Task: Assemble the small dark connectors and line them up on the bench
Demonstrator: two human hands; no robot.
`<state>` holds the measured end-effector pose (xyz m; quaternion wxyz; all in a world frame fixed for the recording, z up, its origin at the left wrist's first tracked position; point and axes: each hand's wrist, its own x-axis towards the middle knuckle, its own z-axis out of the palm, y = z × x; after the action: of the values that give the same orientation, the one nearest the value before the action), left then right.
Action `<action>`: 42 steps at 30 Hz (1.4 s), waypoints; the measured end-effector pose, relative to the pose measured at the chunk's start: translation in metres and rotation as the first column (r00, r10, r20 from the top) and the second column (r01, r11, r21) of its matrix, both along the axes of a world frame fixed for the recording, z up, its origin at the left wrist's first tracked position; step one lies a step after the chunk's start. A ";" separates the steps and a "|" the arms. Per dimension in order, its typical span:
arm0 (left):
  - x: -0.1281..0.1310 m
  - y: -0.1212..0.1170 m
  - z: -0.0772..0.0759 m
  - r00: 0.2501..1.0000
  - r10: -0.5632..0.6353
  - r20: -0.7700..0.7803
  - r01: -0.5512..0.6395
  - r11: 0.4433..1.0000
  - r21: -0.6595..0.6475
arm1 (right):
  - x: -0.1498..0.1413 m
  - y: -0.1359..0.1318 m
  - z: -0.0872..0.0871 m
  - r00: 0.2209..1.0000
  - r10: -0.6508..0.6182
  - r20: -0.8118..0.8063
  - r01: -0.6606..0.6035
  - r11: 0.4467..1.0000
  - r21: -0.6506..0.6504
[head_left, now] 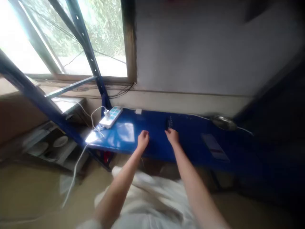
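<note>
Over the blue metal table (152, 127), I've got both hands low in the head camera's view, a little apart and side by side. The left hand (143, 140) is curled over, its fingers (140, 138) bent down toward the tabletop, and I can't see anything in it, though from this angle I can't tell whether it's gripping. The right hand (172, 136) is angled forward with its fingertips (169, 131) right at a small dark object (169, 123) that lies on the table. It's too dark and small to name, and I can't tell whether the fingers have hold of it. Just right of that, a flat rectangular sheet (213, 147) lies on the tabletop, and farther along sits a silver metal object (222, 122) with a thin cable (244, 129) running off it. Moving left, there's a bright patch of window glare (125, 132), then a white power strip (111, 117) with a white charger (106, 113) plugged in, and a white cable (75, 173) trailing down over the table edge. Behind it all stands a blue steel shelf upright (88, 47) before the window (105, 38), and down to the left, plates (60, 141) sit on a lower shelf.
</note>
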<state>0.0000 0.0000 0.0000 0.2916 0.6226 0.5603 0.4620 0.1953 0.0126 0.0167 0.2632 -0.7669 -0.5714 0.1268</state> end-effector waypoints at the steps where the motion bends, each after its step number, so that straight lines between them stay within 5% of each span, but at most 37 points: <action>1: 0.000 0.000 0.001 1.000 0.001 -0.003 -0.001 1.000 -0.001 | 0.001 0.000 0.000 1.000 -0.004 0.000 0.004 1.000 -0.004; 12: -0.001 -0.001 0.002 1.000 -0.024 0.012 0.024 1.000 -0.003 | 0.014 -0.002 0.001 0.987 -0.159 -0.018 0.159 0.987 -0.006; 17: 0.004 -0.012 0.012 0.980 -0.035 -0.197 0.070 0.982 0.176 | 0.013 -0.002 -0.005 0.985 -0.169 -0.038 0.170 0.984 0.050; 22: 0.025 -0.021 0.026 0.836 -0.159 -0.525 0.338 0.903 0.264 | 0.011 -0.005 -0.015 0.983 -0.179 -0.030 0.182 0.968 0.173; 30: 0.062 -0.007 0.034 0.612 -0.169 -0.772 0.374 0.922 0.095 | 0.007 -0.009 -0.017 0.982 -0.183 -0.042 0.187 0.959 0.212; 42: 0.072 0.015 0.035 0.538 -0.177 -0.824 0.429 0.899 0.087 | 0.001 -0.009 -0.014 0.975 -0.220 -0.030 0.222 0.961 0.167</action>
<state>0.0725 0.0152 0.0345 -0.0051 0.8849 0.4414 0.1490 0.1966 0.0033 0.0024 0.3432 -0.8000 -0.4895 0.0518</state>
